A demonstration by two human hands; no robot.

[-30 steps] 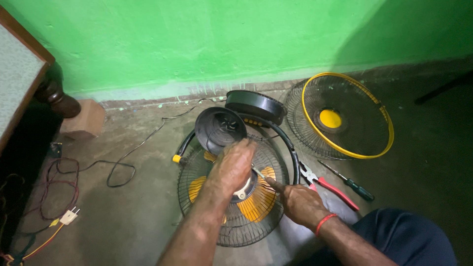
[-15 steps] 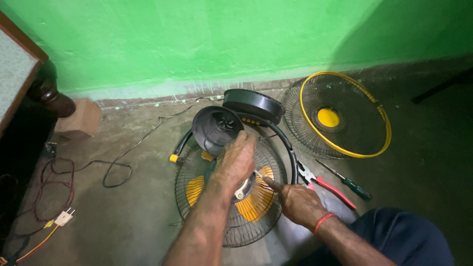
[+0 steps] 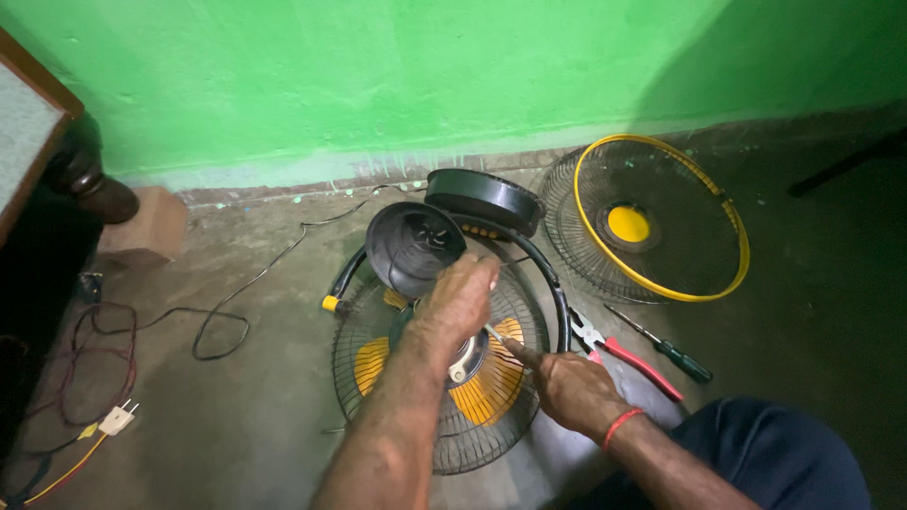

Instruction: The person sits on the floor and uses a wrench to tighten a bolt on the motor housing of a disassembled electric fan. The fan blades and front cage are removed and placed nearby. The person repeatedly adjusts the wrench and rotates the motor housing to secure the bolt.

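A dismantled table fan lies on the concrete floor: its rear wire grille (image 3: 491, 416) faces up with yellow blades (image 3: 373, 364) showing through. My left hand (image 3: 453, 307) presses down on the motor hub at the centre. My right hand (image 3: 567, 387), with a red band at the wrist, holds a thin metal tool (image 3: 493, 333) whose tip meets the hub beside my left hand. The black motor cover (image 3: 411, 246) stands tilted just behind the grille, and the black round base (image 3: 484, 200) lies beyond it.
The yellow-rimmed front grille (image 3: 661, 222) lies to the right by the green wall. Red-handled pliers (image 3: 628, 359) and a dark screwdriver (image 3: 666, 348) lie right of the fan. A black cord (image 3: 222, 326) loops to the left, with coloured wires (image 3: 85, 430) and dark furniture (image 3: 38, 217) at the far left.
Both hands stay on the fan's hub with only slight shifts. The view has drifted a little, so the fan sits slightly lower and more to the left.
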